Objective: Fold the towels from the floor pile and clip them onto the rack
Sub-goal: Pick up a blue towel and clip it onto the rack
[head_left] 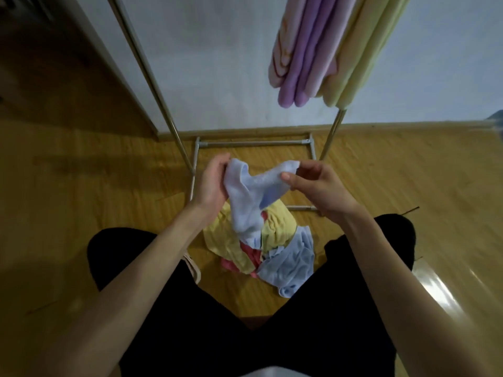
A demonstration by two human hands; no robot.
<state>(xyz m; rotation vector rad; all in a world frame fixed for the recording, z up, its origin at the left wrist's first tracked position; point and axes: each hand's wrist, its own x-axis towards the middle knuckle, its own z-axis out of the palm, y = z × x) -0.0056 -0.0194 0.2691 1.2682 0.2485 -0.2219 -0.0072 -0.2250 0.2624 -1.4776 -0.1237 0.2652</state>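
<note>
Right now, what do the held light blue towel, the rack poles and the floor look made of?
Light blue towel: thin soft cloth, matte, likely microfibre or cotton; it droops and creases between both hands.
Rack poles: metal tube, smooth silvery sheen.
Floor: wood or wood-look laminate, yellowish plank lines, glossy glare patch; which one is unclear.

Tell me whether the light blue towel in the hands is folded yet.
Not folded. The light blue towel hangs crumpled between the left hand and right hand, each pinching an upper corner.
</note>
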